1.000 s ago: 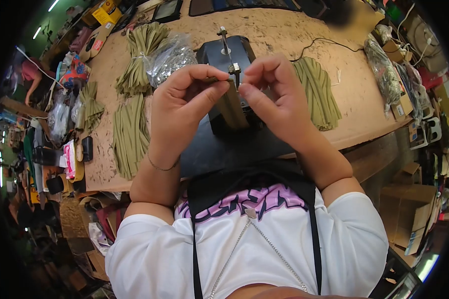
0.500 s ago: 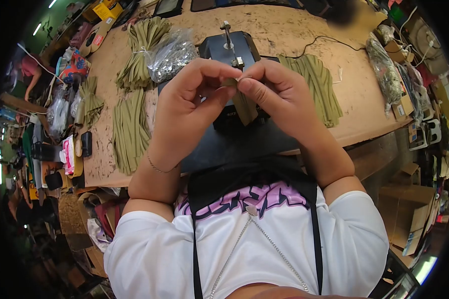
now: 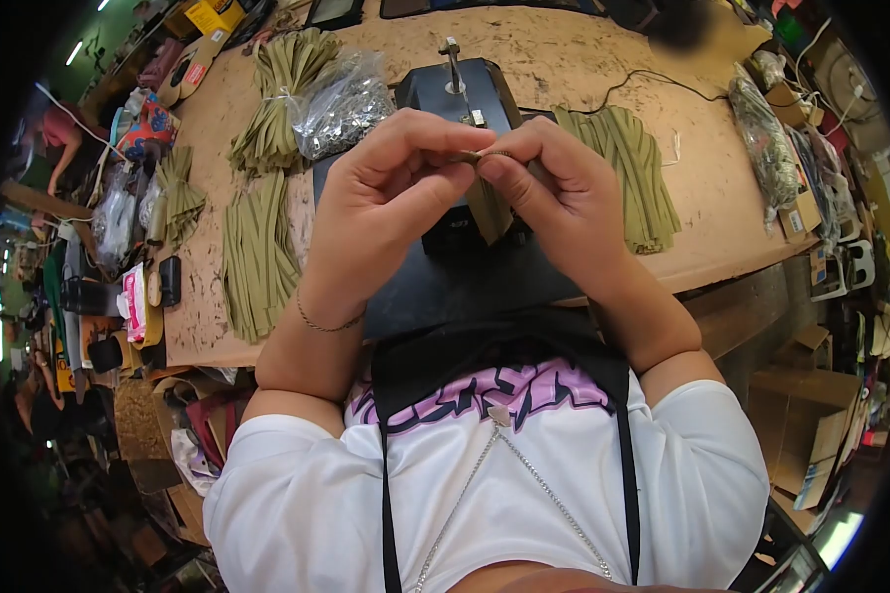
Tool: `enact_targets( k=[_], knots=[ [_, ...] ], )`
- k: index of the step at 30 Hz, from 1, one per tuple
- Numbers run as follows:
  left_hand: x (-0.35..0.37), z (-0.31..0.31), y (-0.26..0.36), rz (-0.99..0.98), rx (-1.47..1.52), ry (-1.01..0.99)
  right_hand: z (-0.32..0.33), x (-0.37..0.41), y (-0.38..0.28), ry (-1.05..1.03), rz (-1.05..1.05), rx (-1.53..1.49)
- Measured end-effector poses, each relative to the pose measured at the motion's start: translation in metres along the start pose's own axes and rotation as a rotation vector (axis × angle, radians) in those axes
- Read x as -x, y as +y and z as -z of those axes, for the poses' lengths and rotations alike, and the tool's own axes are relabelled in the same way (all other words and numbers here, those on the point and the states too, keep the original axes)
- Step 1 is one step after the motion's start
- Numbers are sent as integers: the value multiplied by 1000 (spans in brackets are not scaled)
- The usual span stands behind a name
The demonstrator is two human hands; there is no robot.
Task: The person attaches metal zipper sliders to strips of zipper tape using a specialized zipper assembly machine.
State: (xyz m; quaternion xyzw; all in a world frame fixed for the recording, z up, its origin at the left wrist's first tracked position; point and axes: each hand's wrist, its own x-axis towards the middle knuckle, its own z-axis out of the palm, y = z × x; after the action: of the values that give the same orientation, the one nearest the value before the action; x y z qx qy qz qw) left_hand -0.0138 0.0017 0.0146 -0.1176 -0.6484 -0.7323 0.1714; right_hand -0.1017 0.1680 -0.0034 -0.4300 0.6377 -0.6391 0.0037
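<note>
My left hand and my right hand meet above a dark metal fixture with an upright post. Between them is an olive zipper strip, its upper end pinched by the thumb and forefinger of each hand. The strip's lower part hangs down toward me in front of the fixture. Whether a small metal part sits at the pinched end is hidden by my fingertips. To the left, a clear plastic bag holds many small silvery metal pieces.
Olive strips lie in a tied bundle, a loose pile at left and another pile at right. A black cable crosses the table. Cardboard boxes stand lower right. Another person's arm shows far left.
My fingertips have shifted slightly on the strip, and its pinched end now lies more sideways between them. My left hand has turned a little. The strip stays held.
</note>
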Motion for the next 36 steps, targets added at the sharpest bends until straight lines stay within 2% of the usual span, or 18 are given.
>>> enact_targets(
  k=[5,8,10,14,17,20,23,26,29,32,35,36],
  knots=[
    [2,2,-4,0,-2,21,2,0,3,-11,33,50],
    [3,1,-2,-10,-81,24,9,-4,-5,-137,-238,-155],
    [4,0,-1,-29,-131,-8,12,-6,-4,-203,-311,-305],
    [6,1,1,-9,-169,-103,18,-5,-1,-297,-414,-536],
    [7,-4,3,-3,-122,-45,18,-5,-4,-271,-407,-535],
    [3,-1,7,-409,-826,-32,20,-6,-5,-278,-417,-533],
    [-1,9,-6,-858,-1162,-81,18,-6,-3,-258,-394,-508],
    [-1,11,-6,-935,-1248,-79,18,-5,-4,-281,-406,-535],
    [-1,12,0,-869,-1252,-105,19,-4,-9,-255,-405,-429],
    [-7,12,-4,-696,-1042,-62,10,-1,1,-95,-15,-8],
    [3,2,-11,4,-185,6,5,-2,-3,-15,76,-24],
    [3,0,-11,28,-137,-11,5,-2,-1,-34,107,-38]
  ],
)
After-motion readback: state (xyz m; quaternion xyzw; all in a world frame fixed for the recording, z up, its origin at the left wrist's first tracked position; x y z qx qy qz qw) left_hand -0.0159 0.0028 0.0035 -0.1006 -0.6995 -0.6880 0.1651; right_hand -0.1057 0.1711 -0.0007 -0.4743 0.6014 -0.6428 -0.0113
